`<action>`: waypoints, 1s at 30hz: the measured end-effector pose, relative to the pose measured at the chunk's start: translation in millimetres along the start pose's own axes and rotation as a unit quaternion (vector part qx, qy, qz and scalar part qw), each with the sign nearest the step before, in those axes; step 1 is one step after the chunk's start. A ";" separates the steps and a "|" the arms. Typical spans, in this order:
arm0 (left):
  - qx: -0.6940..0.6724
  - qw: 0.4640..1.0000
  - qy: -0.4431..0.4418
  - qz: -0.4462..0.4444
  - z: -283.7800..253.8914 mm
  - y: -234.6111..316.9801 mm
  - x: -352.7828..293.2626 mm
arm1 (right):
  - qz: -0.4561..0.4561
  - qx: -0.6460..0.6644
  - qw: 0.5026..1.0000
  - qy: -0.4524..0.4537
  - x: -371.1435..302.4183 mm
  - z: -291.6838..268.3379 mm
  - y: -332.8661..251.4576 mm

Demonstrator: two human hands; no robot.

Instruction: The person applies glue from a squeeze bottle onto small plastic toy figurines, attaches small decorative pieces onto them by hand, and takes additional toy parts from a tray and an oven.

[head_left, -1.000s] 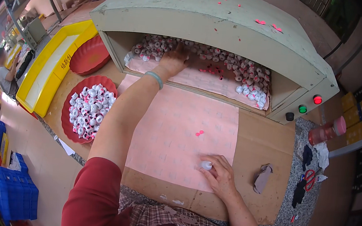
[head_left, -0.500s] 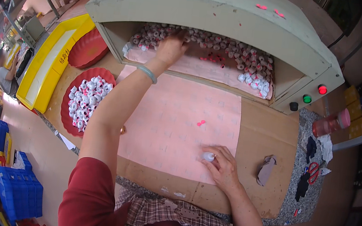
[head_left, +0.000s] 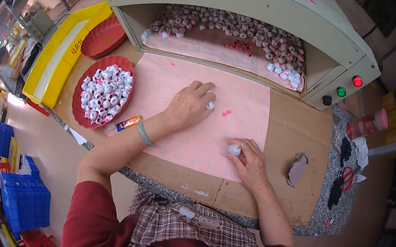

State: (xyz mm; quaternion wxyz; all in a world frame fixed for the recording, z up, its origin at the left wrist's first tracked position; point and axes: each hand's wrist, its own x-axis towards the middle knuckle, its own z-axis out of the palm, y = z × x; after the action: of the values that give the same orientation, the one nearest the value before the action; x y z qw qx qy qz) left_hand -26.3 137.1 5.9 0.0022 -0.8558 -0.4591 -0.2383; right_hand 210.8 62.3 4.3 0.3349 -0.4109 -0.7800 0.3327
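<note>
Over the pink paper sheet [head_left: 171, 145], my left hand [head_left: 189, 105] is closed on a small white figurine piece [head_left: 210, 104], mostly hidden by the fingers. Two small pink pieces [head_left: 226, 113] lie just right of it. My right hand [head_left: 252, 164] grips a small whitish bottle-like thing [head_left: 234, 149] between thumb and fingers, above the sheet's right part. To the left, a red scalloped bowl [head_left: 77, 103] holds many white and pink figurine pieces [head_left: 106, 93]. More such pieces [head_left: 284, 50] crowd the far part inside the grey metal box oven [head_left: 250, 5].
An orange and blue packet [head_left: 128, 123] lies beside my left forearm. A yellow tray [head_left: 49, 75] and another red bowl [head_left: 102, 39] stand at the left. On the right are a grey cloth scrap [head_left: 297, 170], red-handled scissors [head_left: 347, 179] and a pink-lidded jar [head_left: 368, 123].
My left hand has come out of the oven, bringing a white figurine piece over the pink sheet. My right hand still holds the bottle-like thing, and the view has shifted slightly.
</note>
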 end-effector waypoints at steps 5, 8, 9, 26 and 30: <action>0.009 0.998 -0.061 -0.032 -13.3 0.1 -2.3 | -0.007 -0.008 1.000 0.008 -1.8 -0.1 -0.5; -0.002 0.997 -0.078 -0.014 -28.1 -2.5 4.5 | -0.011 -0.012 1.000 0.011 -1.3 -0.8 -0.9; -0.009 0.996 -0.088 -0.006 -30.0 -3.2 7.7 | -0.014 -0.013 1.000 0.013 -1.3 -0.9 -0.9; 0.070 0.980 0.080 -0.168 84.8 -81.9 172.3 | -0.029 -0.010 0.999 0.013 1.1 -2.4 4.0; 0.039 0.988 0.060 -0.140 79.6 -83.6 175.4 | -0.032 -0.010 0.999 0.014 -1.8 -3.4 3.6</action>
State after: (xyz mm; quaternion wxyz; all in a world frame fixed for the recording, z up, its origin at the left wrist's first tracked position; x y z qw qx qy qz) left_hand 21.8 340.8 -10.7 0.0296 -0.7665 -0.5824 -0.2691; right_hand 215.8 63.1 2.9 0.3521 -0.3936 -0.7913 0.3081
